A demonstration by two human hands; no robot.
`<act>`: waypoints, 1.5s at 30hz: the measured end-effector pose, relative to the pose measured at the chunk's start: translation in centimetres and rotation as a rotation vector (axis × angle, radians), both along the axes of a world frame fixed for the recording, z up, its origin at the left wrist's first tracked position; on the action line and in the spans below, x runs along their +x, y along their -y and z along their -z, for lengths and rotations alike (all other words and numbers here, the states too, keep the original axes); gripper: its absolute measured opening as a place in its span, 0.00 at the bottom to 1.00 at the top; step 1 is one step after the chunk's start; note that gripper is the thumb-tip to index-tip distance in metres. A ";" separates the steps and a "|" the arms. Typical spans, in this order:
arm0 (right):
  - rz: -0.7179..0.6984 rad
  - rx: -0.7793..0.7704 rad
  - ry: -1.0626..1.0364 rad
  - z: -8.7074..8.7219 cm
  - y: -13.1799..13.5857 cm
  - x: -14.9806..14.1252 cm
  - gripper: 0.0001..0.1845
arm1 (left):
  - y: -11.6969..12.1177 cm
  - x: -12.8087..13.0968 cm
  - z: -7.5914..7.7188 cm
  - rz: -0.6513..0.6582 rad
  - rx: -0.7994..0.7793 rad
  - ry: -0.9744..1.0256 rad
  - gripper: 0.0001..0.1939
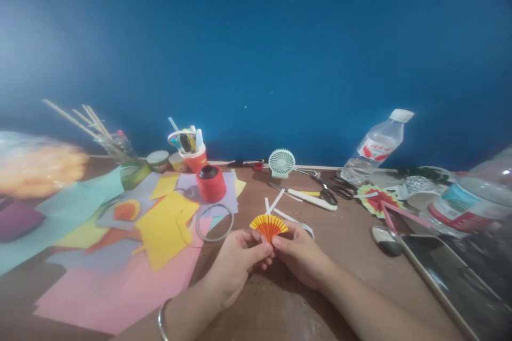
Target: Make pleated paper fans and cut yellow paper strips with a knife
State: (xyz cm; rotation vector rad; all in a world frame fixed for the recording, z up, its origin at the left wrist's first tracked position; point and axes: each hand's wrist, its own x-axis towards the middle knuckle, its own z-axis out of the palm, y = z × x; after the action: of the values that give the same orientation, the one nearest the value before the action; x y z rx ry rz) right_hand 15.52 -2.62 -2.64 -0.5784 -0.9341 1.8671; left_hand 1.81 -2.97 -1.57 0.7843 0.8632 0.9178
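A small pleated paper fan (269, 225), yellow along its scalloped edge and orange lower down, is spread upright between my hands. My left hand (242, 258) pinches its left side near the base, thumb in front. On the other side, my right hand (298, 250) grips the fan with thumb and fingers closed. The fingertips cover the fan's lower point. White paper strips (276, 201) lie just behind the fan. A grey ring (215, 240) rests on the table left of it, near a red thread spool (211, 185).
Coloured paper sheets (164, 229) spread over the left side. Behind are a red cup of tools (194, 158) and a mini fan (282, 162). A white-handled cutter (312, 199), scissors (328, 194), a tilted bottle (376, 146), a large jar (460, 205) and a phone (452, 282) are rightward.
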 end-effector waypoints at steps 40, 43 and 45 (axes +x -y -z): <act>0.216 0.603 0.518 0.1 -0.7 2.2 0.39 | -0.9 -1.8 0.4 -0.166 0.830 -0.734 0.04; 0.315 0.823 0.725 -0.1 -0.6 2.3 0.33 | -0.8 -1.9 0.3 -0.171 0.915 -0.770 0.04; 0.361 0.885 0.804 -0.3 -0.7 2.3 0.27 | -0.8 -1.9 0.4 -0.181 0.942 -0.795 0.04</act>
State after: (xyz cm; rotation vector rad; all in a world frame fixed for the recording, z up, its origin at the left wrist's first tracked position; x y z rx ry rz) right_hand 17.82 -1.94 -2.33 -0.8556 -1.8705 0.7169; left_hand -0.08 -2.16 -2.01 1.9980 1.1919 1.1985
